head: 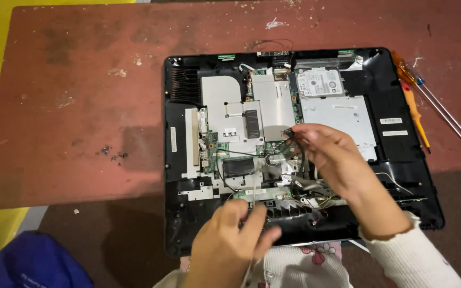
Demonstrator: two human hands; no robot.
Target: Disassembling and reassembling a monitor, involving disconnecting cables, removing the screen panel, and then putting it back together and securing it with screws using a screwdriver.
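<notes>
An opened all-in-one computer (401, 101) lies face down on a reddish-brown table, its black back frame holding metal shields, a green circuit board (217, 146) and a silver hard drive (320, 82). My right hand (332, 154) hovers over the board's middle and pinches a thin black cable (290, 133) between thumb and fingers. My left hand (230, 240) is at the computer's near edge, fingers closed around a slim metal tool (253, 200) that points up toward the board.
Three screwdrivers (420, 98) with orange handles lie on the table (81, 106) right of the computer. Small dark screws (110, 153) sit left of it. A blue bag (30, 264) is at the bottom left, on a yellow floor.
</notes>
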